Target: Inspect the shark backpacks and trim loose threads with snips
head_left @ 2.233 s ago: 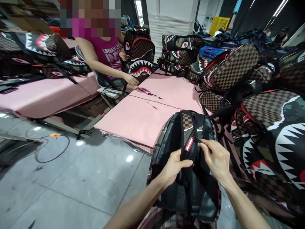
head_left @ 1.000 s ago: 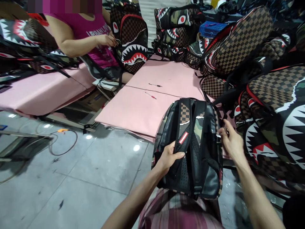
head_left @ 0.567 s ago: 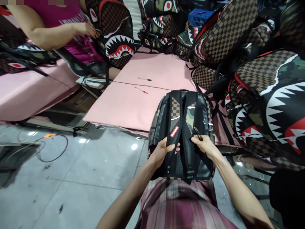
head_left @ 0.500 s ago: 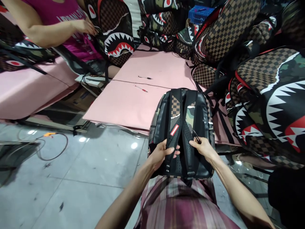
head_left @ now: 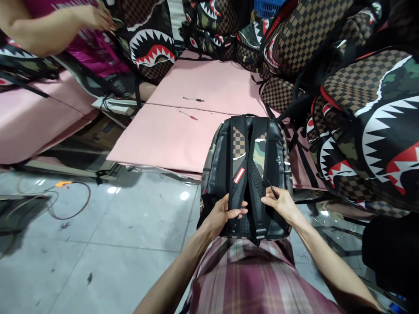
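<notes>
Magenta cloth covered a co-worker (head_left: 94, 50) at the view's ten o'clock. On the pink table (head_left: 157, 144), at eleven, lay a red pen (head_left: 189, 115) and a black pen (head_left: 194, 99). The left hand (head_left: 218, 217) clasped, thumb against fingers, the red-labelled shoulder strap (head_left: 235, 189) of a black-backed backpack (head_left: 248, 183), strap side showing, by the plaid-covered lap (head_left: 252, 279) near four. At the bag's own four o'clock, the right hand (head_left: 282, 205) pinched a slim black tool (head_left: 273, 192) beside the camouflage-patched strap (head_left: 258, 161). Checkered, a shark-mouth backpack (head_left: 356, 122) sat at three.
</notes>
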Available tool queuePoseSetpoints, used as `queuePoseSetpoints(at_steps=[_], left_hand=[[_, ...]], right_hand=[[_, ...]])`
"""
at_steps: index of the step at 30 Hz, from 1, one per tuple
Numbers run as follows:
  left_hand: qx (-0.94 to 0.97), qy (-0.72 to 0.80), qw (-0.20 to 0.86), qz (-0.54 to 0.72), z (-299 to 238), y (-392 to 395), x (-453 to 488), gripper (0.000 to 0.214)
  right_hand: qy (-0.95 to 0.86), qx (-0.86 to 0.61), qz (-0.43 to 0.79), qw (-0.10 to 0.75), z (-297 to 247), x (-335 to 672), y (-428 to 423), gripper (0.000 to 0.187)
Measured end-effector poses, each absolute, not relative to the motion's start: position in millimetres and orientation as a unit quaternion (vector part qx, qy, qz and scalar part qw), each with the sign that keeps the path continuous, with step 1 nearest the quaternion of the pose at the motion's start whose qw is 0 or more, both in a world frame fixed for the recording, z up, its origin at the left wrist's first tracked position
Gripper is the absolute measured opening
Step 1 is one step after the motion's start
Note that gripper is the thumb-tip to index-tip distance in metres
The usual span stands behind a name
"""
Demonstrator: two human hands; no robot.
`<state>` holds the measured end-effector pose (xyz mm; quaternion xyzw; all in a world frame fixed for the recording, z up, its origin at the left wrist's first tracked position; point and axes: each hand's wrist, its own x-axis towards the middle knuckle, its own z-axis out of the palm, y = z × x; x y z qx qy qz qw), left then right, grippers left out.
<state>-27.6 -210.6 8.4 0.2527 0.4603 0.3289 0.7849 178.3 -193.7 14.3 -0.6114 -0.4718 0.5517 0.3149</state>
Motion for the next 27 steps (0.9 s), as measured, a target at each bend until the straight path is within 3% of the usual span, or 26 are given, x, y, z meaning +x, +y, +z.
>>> queuePoseSetpoints(at_steps=[8, 14, 22, 27], left_hand=[[0.208, 0.471, 0.758, 0.401, 1.4, -195.8, 20.8, 0.035], [0.177, 0.495, 0.754, 0.393, -1.2, -189.0, 16.4, 0.035], [0.176, 0.489, 0.760, 0.390, -1.9, -188.8, 17.1, 0.035], [0.157, 0.498, 0.756, 0.393, 1.7, -186.4, 17.0, 0.034]], right_hand=[[-0.555, -0.636, 0.453, 0.287, 18.3, 192.5, -194.9, 0.025], [-0.560, -0.596, 0.368, 0.443, 18.6, 203.3, -170.9, 0.017], [-0.707, -0.540, 0.328, 0.319, 13.7, 194.5, -155.0, 0.012], [-0.611, -0.589, 0.369, 0.379, 10.7, 220.5, -158.6, 0.027]])
